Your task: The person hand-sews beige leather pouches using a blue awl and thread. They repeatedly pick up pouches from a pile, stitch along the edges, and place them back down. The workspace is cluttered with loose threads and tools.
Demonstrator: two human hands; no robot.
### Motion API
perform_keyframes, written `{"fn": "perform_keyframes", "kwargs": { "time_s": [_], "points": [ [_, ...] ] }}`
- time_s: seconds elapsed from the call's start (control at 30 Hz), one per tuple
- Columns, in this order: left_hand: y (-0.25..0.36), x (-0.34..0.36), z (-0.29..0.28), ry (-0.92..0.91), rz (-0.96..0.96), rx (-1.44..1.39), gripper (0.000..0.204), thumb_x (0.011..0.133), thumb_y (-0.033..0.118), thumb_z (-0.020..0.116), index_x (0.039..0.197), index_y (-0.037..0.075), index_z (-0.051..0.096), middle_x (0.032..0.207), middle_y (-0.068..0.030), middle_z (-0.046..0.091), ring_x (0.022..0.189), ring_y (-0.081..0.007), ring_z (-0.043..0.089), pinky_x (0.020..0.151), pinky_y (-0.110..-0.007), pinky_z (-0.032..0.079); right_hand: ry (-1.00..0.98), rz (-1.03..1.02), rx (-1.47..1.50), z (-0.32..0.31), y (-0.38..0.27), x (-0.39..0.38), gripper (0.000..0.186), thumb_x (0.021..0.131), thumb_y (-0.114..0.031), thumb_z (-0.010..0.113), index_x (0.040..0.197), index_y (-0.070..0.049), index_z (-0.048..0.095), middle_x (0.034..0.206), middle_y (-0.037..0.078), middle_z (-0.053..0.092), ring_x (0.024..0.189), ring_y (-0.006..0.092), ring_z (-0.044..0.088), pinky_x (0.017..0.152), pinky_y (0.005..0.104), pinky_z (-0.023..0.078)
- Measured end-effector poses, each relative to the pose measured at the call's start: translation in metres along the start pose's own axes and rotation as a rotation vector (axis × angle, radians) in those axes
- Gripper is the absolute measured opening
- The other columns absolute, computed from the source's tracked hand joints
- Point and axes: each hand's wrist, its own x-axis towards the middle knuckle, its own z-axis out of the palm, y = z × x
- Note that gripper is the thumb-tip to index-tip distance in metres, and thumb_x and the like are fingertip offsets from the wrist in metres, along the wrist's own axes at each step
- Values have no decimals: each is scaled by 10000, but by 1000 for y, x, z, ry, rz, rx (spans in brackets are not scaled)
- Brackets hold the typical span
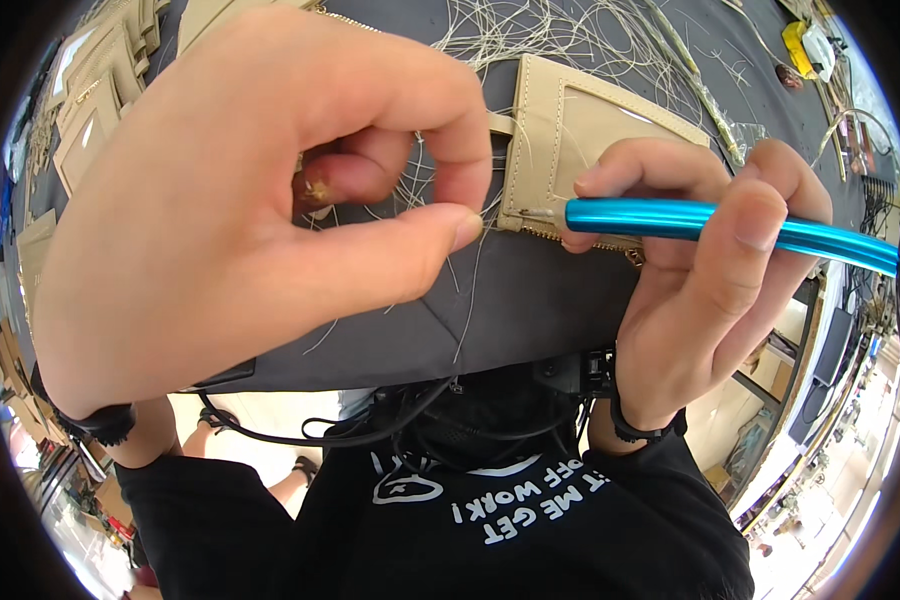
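Head view: dark grey bench (560, 300) beneath. Left hand (230, 200): thumb and forefinger pinched together. Right hand (705, 290): fingers curled, gripping. Beige holder (585, 135) lies on bench, partly behind right hand. Blue tool (650, 216) in right grip, thin tip over holder's corner. Pale thread (473, 275) at left pinch.

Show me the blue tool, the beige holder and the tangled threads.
Blue tool (650, 217): head view, on its handle.
Beige holder (585, 125): head view, on its stitched front.
Tangled threads (550, 32): head view, mid-tangle.

Two hands (240, 200), one blue pen-shaped tool (650, 217), one tan card holder (536, 140) nearby, several piled holders (115, 65), many loose threads (560, 50), two black wristbands (638, 432)
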Motion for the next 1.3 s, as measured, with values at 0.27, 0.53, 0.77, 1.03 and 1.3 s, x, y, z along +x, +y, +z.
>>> {"fn": "perform_keyframes", "kwargs": {
  "time_s": [0.27, 0.53, 0.77, 1.03, 1.3],
  "points": [
    [14, 1, 7, 80, 71, -56, 115, 693, 83, 686, 769, 36, 614, 570, 39, 376, 515, -64, 279, 500, -246, 218, -71, -68, -210, 0, -3, 0, 370, 1029, -391, 350, 992, -27, 300, 755, 257, 600, 527, 205, 560, 528, 266, 517],
    [1, -2, -4, -84, 54, -1, 121, 675, 71, 692, 767, 43, 619, 591, 31, 424, 518, -72, 297, 492, -244, 239, -86, -94, -201, 3, -2, 0, 356, 1029, -368, 360, 1032, -16, 308, 748, 248, 589, 532, 209, 552, 535, 273, 512],
    [9, -1, -11, 24, -42, 148, 192, 679, 37, 684, 858, 46, 613, 663, 22, 470, 573, -70, 349, 527, -230, 267, -12, -43, -95, -5, -2, -1, 340, 1033, -380, 311, 1044, -40, 314, 693, 218, 577, 479, 205, 521, 477, 278, 479],
    [30, 17, 20, 182, 393, 486, 702, 603, 142, 837, 1227, 75, 523, 1095, -117, 466, 1016, -289, 519, 848, -378, 447, 216, 38, 652, -21, -6, -5, 255, 1019, -380, 278, 979, -132, 322, 549, 122, 503, 373, 171, 377, 370, 295, 330],
    [47, 73, 23, 185, 537, 466, 315, 773, 199, 695, 945, -41, 586, 1024, -230, 536, 885, -349, 604, 781, -393, 502, 366, -118, 558, -47, -34, -14, 230, 1025, -288, 327, 992, -91, 441, 526, 25, 392, 366, 86, 236, 322, 245, 197]
  ]
}}
